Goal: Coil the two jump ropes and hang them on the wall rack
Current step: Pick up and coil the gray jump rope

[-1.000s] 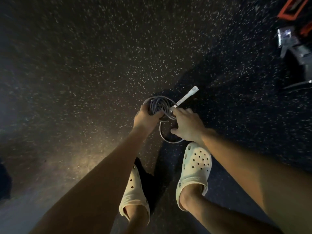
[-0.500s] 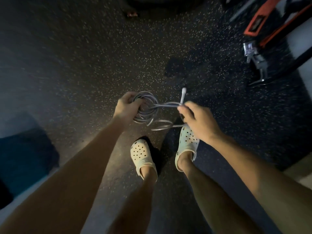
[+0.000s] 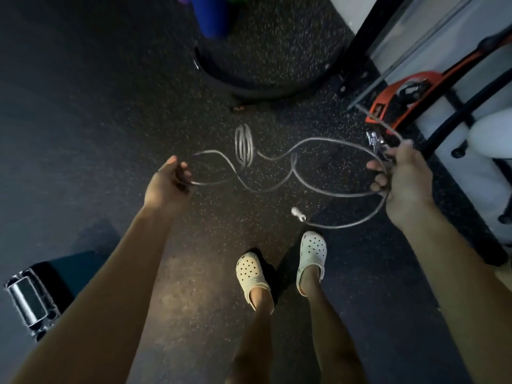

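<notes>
Pulled apart, left hand (image 3: 169, 181) and right hand (image 3: 401, 178) each grip a loop of the jump rope (image 3: 243, 146), sprung loose between them above the floor (image 3: 110, 106); regathering even loops would tidy it.

— How is the light?
— Dim. One warm patch falls on the speckled floor (image 3: 191, 275) beside the clogs (image 3: 250, 270), with black shadow between them. The floor's left edge sinks into darkness.
— And sharpness?
— Soft. The jump rope (image 3: 318, 189) smears slightly. The pale wall (image 3: 482, 40) on the right is brightest. Wide-angle stretch bows the forearms.
</notes>
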